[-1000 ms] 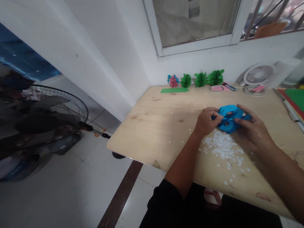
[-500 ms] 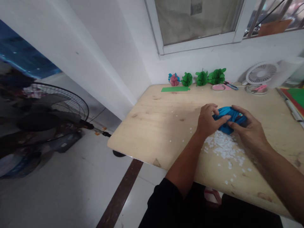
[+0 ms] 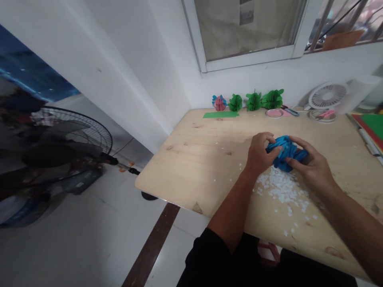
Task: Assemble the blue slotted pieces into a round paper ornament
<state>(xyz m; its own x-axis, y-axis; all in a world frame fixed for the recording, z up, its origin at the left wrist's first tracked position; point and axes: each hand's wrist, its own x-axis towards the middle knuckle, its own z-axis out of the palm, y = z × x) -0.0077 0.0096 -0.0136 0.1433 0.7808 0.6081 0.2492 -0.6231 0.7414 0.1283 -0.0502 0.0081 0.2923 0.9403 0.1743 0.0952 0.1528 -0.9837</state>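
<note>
A blue folded-paper craft [image 3: 283,148] with layered, petal-like folds is held between my two hands, just above the wooden table [image 3: 191,159]. My left hand [image 3: 261,153] grips its left side, thumb in front and fingers behind. On the right side, my right hand [image 3: 314,163] holds it with the thumb at the lower front and the fingers curled over the top and back. Directly below and nearer to me lies a loose heap of small white paper bits [image 3: 283,187]. The far side of the blue craft is hidden.
Along the wall stand a pink-and-blue paper craft [image 3: 219,103] and several green ones [image 3: 253,101], with a green paper strip [image 3: 220,114] before them. A small white fan [image 3: 328,95], a tape roll [image 3: 274,113] and a cutter [image 3: 290,111] sit at the back right. A large black fan [image 3: 74,127] stands left.
The blue paper craft has turned slightly in my hands and shows more of its folds. Both hands keep hold of it at nearly the same place.
</note>
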